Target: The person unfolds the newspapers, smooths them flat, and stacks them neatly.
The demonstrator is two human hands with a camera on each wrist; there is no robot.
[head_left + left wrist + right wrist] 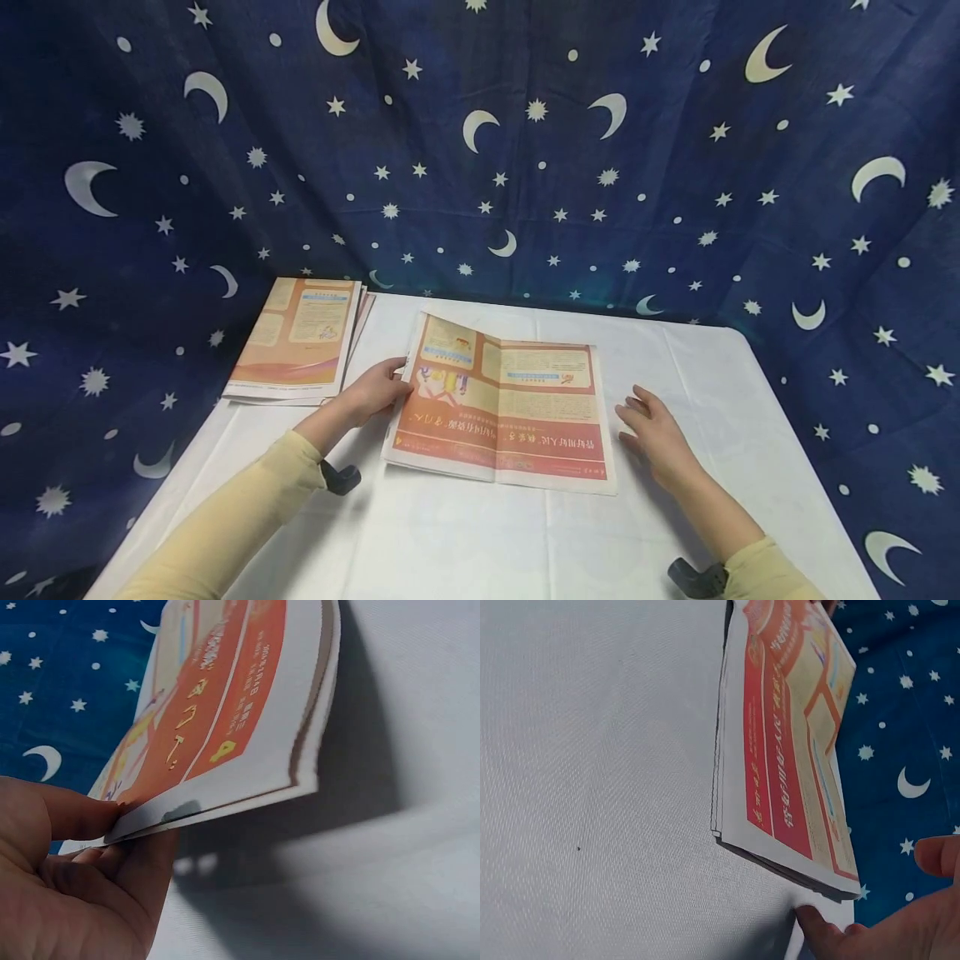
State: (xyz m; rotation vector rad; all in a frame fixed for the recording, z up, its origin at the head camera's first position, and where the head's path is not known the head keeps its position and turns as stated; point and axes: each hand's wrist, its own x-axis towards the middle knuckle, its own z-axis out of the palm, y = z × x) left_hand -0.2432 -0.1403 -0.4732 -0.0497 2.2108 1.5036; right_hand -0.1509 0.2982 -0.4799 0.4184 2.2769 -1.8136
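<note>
A folded newspaper with red and orange print lies on the white table, creased down its middle, its left half tilted up. My left hand pinches its left edge; in the left wrist view the thumb lies on top and the fingers underneath, with that edge raised off the cloth. To the right of the newspaper, my right hand hovers with loosely bent fingers, holding nothing. The right wrist view shows a gap between that hand and the near paper edge.
A stack of folded newspapers sits at the table's back left corner. White cloth covers the table. Behind and at both sides hangs a dark blue curtain with moons and stars. Dark wrist devices show on both arms.
</note>
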